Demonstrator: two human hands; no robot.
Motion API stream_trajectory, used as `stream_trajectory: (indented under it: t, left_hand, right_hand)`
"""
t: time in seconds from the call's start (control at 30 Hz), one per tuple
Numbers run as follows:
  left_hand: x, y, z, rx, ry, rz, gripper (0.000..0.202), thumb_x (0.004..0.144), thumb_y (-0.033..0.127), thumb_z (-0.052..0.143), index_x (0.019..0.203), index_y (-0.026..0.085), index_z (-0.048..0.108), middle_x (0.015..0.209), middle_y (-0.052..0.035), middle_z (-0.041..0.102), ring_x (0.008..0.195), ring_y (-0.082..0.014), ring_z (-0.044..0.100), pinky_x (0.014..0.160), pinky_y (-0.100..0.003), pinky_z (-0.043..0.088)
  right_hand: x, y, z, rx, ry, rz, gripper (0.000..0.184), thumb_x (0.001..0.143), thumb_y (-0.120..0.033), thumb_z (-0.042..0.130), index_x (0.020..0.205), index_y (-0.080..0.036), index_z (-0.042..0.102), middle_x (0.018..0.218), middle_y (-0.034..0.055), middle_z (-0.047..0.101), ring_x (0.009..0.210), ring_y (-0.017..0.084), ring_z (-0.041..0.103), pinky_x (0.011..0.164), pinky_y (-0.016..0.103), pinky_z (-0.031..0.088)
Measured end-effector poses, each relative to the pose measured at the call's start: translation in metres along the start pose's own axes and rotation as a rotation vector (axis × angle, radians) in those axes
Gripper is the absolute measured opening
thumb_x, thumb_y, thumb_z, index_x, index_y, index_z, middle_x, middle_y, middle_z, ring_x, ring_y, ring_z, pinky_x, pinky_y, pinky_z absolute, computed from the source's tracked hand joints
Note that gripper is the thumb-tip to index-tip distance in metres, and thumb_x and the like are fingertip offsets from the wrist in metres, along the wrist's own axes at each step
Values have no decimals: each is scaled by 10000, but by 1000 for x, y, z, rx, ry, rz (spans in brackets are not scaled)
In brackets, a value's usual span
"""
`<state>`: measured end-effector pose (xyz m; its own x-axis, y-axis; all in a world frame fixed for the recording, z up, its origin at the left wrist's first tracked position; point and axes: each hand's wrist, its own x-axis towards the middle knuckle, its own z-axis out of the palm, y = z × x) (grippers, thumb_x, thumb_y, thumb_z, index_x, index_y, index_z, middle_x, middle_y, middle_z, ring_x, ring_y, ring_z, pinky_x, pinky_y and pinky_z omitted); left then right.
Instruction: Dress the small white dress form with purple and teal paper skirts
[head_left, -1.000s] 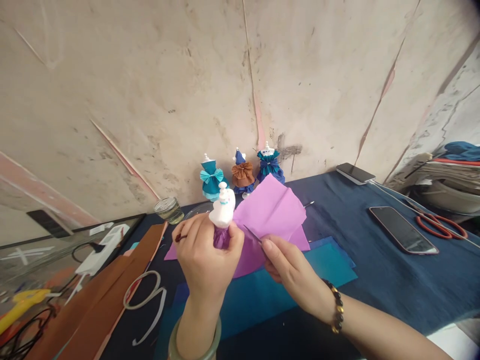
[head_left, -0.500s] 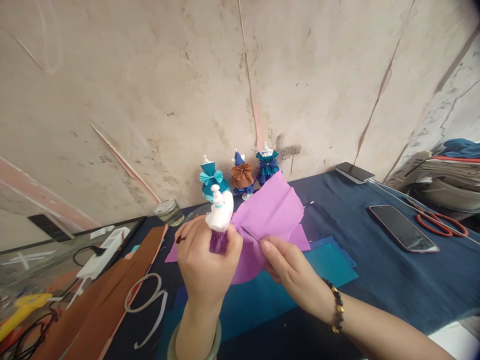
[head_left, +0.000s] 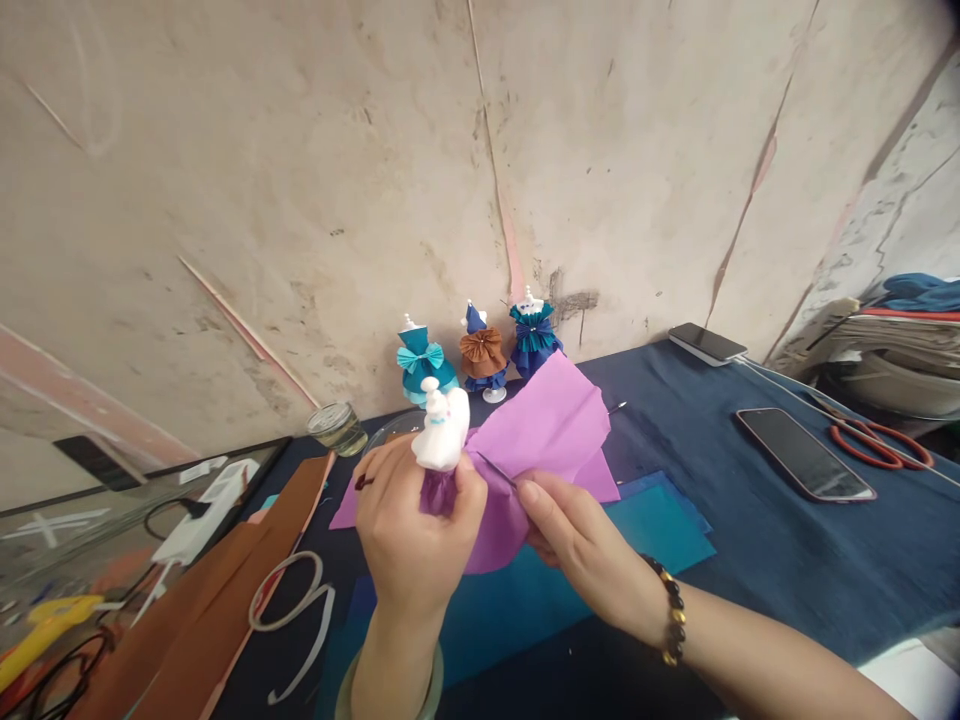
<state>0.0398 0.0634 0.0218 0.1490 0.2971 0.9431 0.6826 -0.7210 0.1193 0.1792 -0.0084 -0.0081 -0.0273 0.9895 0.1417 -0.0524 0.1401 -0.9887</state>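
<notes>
My left hand point(head_left: 416, 530) is wrapped round a small white mannequin point(head_left: 441, 430), whose neck and shoulders rise above my fist. Purple paper point(head_left: 544, 420) is gathered at its waist and spreads out to the right; whether it is paper or cloth is hard to tell. Between the thumb and fingers of my right hand point(head_left: 574, 530) is a thin dark pointed tool point(head_left: 495, 470), its tip against the purple sheet close to my left thumb. The lower part of the mannequin is hidden by my left hand and the sheet.
Several dressed mannequins, one with a brown bow point(head_left: 481, 350), stand by the wall. A glass jar point(head_left: 337, 428), brown sheets point(head_left: 247, 560), a white ribbon point(head_left: 304, 600) and a power strip point(head_left: 206, 510) lie left. Teal sheets point(head_left: 660, 530), a phone point(head_left: 802, 455) and red-handled scissors point(head_left: 874, 445) lie right.
The mannequin and my left hand have sunk slightly. The tool's tip has shifted a little left along the purple sheet. Both hands keep their hold.
</notes>
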Motion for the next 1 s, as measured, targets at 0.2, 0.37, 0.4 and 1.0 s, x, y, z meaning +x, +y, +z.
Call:
stream_trajectory:
  t: [0.2, 0.37, 0.4, 1.0]
  left_hand:
    - [-2, -1, -1, -1, -11, -44, 86, 808, 150, 620, 885, 186, 633, 815, -50, 712, 787, -212, 687, 738, -320, 512]
    - [-1, 0, -2, -20, -19, -57, 105, 817, 145, 616, 912, 183, 641, 824, -43, 713, 798, -207, 691, 747, -314, 518]
    - [-1, 0, -2, -22, -20, -55, 107, 816, 141, 617, 912, 182, 640, 821, -41, 713, 795, -205, 691, 746, -312, 519]
    - [-2, 3, 0, -69, -32, -111, 154, 820, 162, 609, 948, 164, 693, 870, -63, 737, 839, -212, 706, 791, -302, 534]
  right_hand:
    - [2, 1, 1, -18, 19, -13, 493, 958, -638, 381, 719, -206, 375, 625, -65, 263, 543, 76, 239, 480, 219, 235]
    - [2, 0, 1, -36, 17, -22, 487, 964, -629, 377, 720, -207, 374, 628, -64, 266, 540, 75, 248, 479, 219, 246]
    - [2, 0, 1, -41, 18, -21, 483, 966, -625, 375, 723, -207, 375, 628, -64, 265, 540, 76, 250, 480, 219, 248]
    - [7, 0, 3, -57, 18, -57, 467, 978, -601, 371, 722, -210, 366, 628, -66, 288, 543, 73, 279, 486, 209, 280]
